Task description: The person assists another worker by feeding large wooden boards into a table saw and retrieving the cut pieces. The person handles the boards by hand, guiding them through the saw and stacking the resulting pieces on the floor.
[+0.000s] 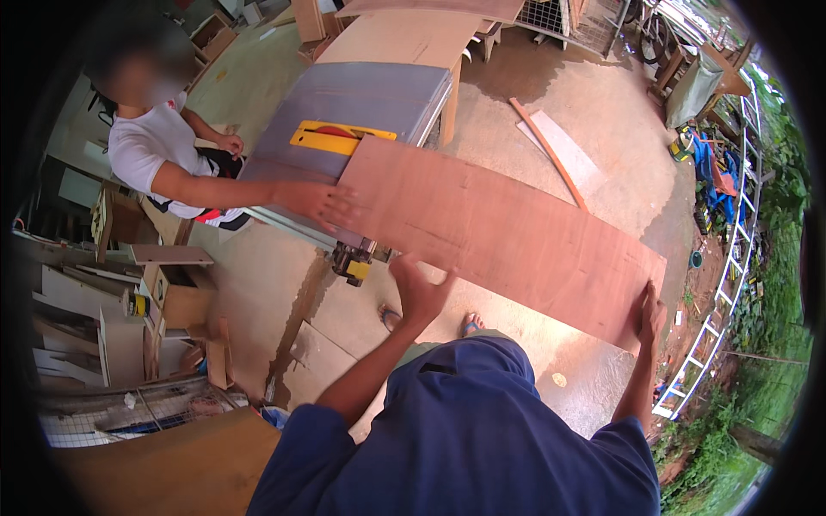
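Observation:
A long reddish-brown plywood sheet [499, 228] lies with its far end on a grey table saw [361, 99] that has a yellow blade guard [335, 138]. My left hand [419, 288] is at the sheet's near long edge, fingers spread, touching or just under it. My right hand [650, 314] grips the sheet's right end corner. Another person in a white shirt [155, 150] stands at the left and presses a hand [331, 206] flat on the sheet's far left corner by the saw.
A wooden table [404, 39] stands behind the saw. Loose boards [555, 150] lie on the concrete floor at the right. Wooden boxes and offcuts [163, 292] pile up at the left, a brown panel [172, 469] at the lower left. A white railing [731, 258] borders the right side.

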Tool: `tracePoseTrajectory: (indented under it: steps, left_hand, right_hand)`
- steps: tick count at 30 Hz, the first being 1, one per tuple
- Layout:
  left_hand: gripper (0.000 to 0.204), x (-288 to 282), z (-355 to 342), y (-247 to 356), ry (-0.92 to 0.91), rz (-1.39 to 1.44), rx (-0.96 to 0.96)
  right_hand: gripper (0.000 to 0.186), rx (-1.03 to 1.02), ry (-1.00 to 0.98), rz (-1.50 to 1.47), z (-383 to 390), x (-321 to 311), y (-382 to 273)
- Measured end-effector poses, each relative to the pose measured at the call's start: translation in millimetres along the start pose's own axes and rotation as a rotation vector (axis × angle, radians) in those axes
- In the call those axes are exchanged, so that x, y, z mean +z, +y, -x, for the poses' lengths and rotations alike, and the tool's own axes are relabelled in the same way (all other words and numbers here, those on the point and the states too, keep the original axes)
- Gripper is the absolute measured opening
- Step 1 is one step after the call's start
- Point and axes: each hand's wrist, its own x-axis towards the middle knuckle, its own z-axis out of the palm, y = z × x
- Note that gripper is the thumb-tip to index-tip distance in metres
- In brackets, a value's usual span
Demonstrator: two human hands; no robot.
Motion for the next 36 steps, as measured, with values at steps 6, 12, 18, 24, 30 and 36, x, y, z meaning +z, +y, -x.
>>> tracePoseTrajectory:
  steps: [6, 12, 18, 24, 30, 36]
  left_hand:
    - [0.065, 9.2, -16.2, 4.4, -0.159, 1.405, -1.113]
    - [0.037, 32.6, -17.6, 23.9, -0.156, 1.600, -0.961]
    - [0.053, 46.4, 7.5, 54.7, -0.379, 1.595, -1.029]
    - [0.080, 10.9, -1.4, 112.2, -0.362, 1.786, -0.816]
    - [0.093, -19.0, -48.8, 124.4, -0.262, 1.883, -0.553]
    - [0.040, -46.1, -118.2, 87.0, -0.339, 2.231, -0.008]
  right_hand:
    - [0.086, 0.039, 0.063, 0.016, 7.6, -5.0, -5.4]
    - [0.087, 0.030, 0.049, -0.066, -9.9, -28.1, 4.7]
    - [0.081, 0.050, 0.227, 0.006, 6.6, -71.1, 28.2]
    - [0.089, -0.191, 0.517, -0.699, 27.1, -71.8, 98.6]
    - [0.055, -0.147, 0.464, -1.621, 45.5, -75.7, 24.6]
    - [0.044, -1.094, -0.369, -1.825, -17.5, -68.2, -3.9]
